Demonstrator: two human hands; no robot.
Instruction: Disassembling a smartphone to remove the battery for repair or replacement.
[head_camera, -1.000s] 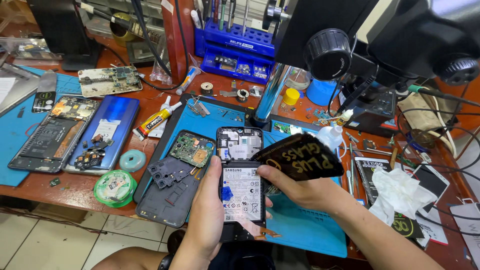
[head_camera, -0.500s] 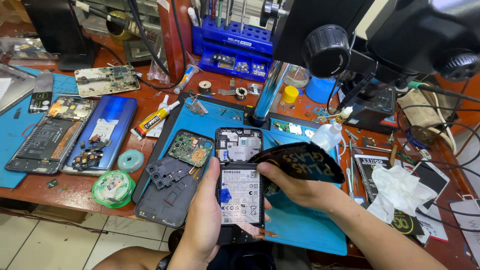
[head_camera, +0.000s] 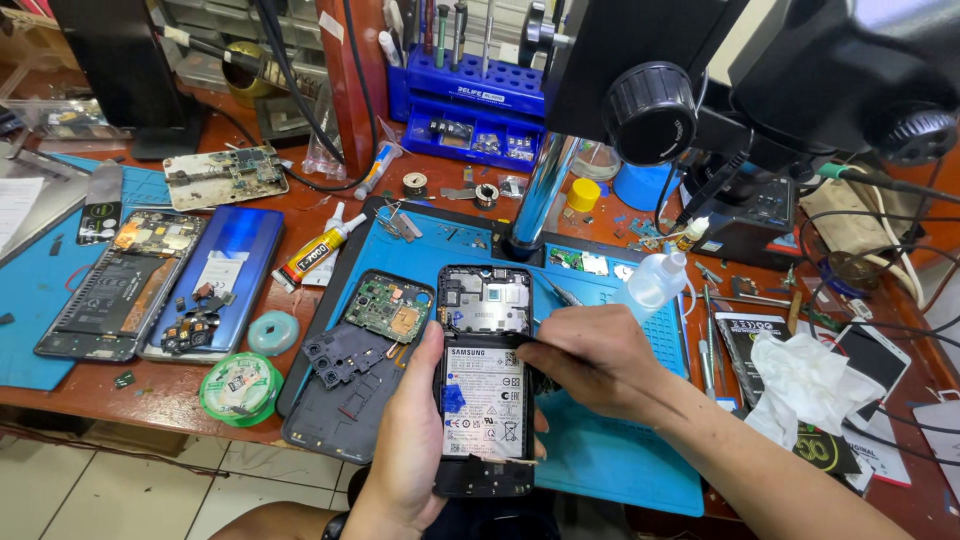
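your left hand (head_camera: 405, 455) cups the open phone (head_camera: 484, 378) near the mat's (head_camera: 620, 460) edge; right hand (head_camera: 595, 360) pinches its right side. likely light, fragile: grip the frame edges, not the battery (head_camera: 483, 402).

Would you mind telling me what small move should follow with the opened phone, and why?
Probably seat the black back cover squarely. The left hand cradles the opened phone, its battery and upper board exposed, while the right hand brings the thin black back cover edge-on against the phone's right side, not yet laid flat.
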